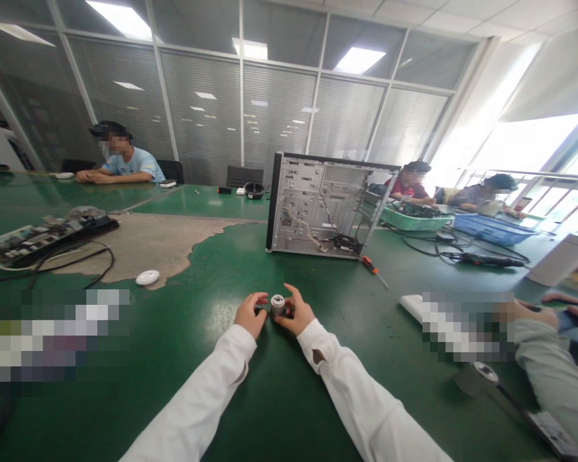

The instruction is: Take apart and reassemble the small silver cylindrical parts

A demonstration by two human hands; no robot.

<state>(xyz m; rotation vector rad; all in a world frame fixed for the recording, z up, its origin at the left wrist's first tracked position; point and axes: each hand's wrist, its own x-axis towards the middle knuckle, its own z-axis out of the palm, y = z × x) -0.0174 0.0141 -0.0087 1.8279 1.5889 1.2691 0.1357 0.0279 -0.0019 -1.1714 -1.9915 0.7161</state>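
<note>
A small grey metal cylinder (277,306) stands upright on the green table (250,398), between my two hands. My left hand (252,314) is at its left side, fingers curved and apart, with a narrow gap to the metal. On the other side, my right hand (296,310) has its thumb at the base of the cylinder and its index finger raised away. The right fingers are spread and do not close round the cylinder. Beyond the hands stands an open computer case (318,205), its inside facing me.
An orange screwdriver (376,271) lies right of the case. A white round object (147,278) and a power strip (52,234) with cables are at left. Green (417,221) and blue baskets (494,229) stand at back right. Another person's sleeve (553,378) is at right.
</note>
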